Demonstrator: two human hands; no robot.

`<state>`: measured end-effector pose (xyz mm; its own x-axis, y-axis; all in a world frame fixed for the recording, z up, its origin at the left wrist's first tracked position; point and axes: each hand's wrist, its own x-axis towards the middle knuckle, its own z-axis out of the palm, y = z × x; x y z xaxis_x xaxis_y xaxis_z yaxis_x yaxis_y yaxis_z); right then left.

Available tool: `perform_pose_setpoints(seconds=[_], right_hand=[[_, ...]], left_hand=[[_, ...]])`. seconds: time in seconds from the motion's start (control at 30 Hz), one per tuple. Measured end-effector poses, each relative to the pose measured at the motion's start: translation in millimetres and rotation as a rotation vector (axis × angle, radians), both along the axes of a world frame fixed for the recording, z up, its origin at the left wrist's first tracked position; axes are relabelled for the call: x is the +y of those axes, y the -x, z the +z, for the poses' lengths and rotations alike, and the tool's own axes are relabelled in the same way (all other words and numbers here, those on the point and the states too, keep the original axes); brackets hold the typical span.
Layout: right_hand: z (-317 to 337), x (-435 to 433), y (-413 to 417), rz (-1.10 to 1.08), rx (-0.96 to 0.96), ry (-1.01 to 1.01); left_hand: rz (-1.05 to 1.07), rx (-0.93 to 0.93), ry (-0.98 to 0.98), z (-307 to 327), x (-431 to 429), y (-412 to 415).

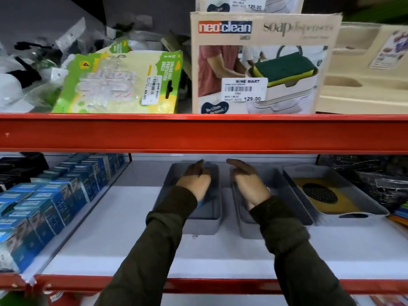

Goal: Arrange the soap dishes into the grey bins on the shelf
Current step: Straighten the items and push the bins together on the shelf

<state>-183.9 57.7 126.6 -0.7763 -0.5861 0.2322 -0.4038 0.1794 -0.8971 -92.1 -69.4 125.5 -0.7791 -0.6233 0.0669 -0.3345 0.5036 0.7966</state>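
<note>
Lower centre of frame: white shelf (123,246) carries three grey bins side by side. Left hand (196,181) lies in the left bin (202,226), fingers flat, over a blue item mostly hidden beneath it. Right hand (248,184) sits open over the middle bin (250,230). Right bin (344,215) holds a yellow soap dish (344,203) with a dark perforated oval. Blue boxes (44,202) stacked at left. Upper right: soap dispenser box (260,62) above the red beam (198,132).

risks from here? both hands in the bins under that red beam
1. The left hand covers a blue item in the left grey bin; its seating can't be checked.
2. The bins sit loose on the white shelf; a push could slide them.
3. Both hands work close under the red beam; knuckles may strike it when withdrawing.
</note>
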Motion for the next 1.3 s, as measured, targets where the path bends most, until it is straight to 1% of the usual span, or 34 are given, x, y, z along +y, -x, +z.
perform_pose_setpoints(seconds=[0.07,0.2,0.23,0.3,0.37,0.47,0.57,0.67,0.73,0.8,0.9,0.97,1.03,1.3], right_hand=[[-1.4,30.4,18.6,-0.052,0.095,-0.122],[-17.1,73.7,52.5,-0.068,0.205,-0.565],[-21.7,78.9,57.0,-0.066,0.223,-0.646],[-32.3,87.0,62.9,-0.073,0.282,-0.750],[-42.3,91.3,67.9,-0.052,0.329,-0.790],[-57.7,94.8,74.7,0.022,0.313,-0.782],[-68.7,94.8,79.1,0.076,0.390,-0.780],[-70.3,93.5,81.1,0.063,0.355,-0.747],[-69.7,91.0,85.3,0.017,0.281,-0.653],[-65.3,89.9,88.4,-0.034,0.150,-0.529],[-54.2,88.4,96.4,-0.019,-0.085,-0.467],[-49.9,87.4,96.4,-0.048,-0.238,-0.405],[-50.6,87.8,97.9,-0.066,-0.319,-0.340],[-54.5,88.4,100.0,-0.061,-0.419,-0.236]], left_hand=[[-0.100,-0.039,0.094,3.6,24.8,13.3],[-0.253,-0.249,0.296,-4.3,74.8,44.8],[-0.268,-0.302,0.361,-7.8,86.5,51.6],[-0.271,-0.394,0.493,-15.7,108.7,64.2],[-0.270,-0.475,0.537,-23.6,126.4,75.4],[-0.290,-0.546,0.496,-35.4,137.7,88.0],[-0.262,-0.525,0.401,-42.7,138.4,92.8],[-0.211,-0.496,0.306,-47.4,135.3,95.6],[-0.175,-0.460,0.205,-50.7,133.5,97.8],[-0.122,-0.394,0.051,-53.1,131.5,99.3],[-0.053,-0.293,-0.206,-51.8,126.2,101.8],[-0.030,-0.272,-0.322,-48.6,121.2,102.2],[-0.015,-0.245,-0.374,-45.6,117.6,101.6],[-0.011,-0.196,-0.423,-41.1,120.9,94.0]])
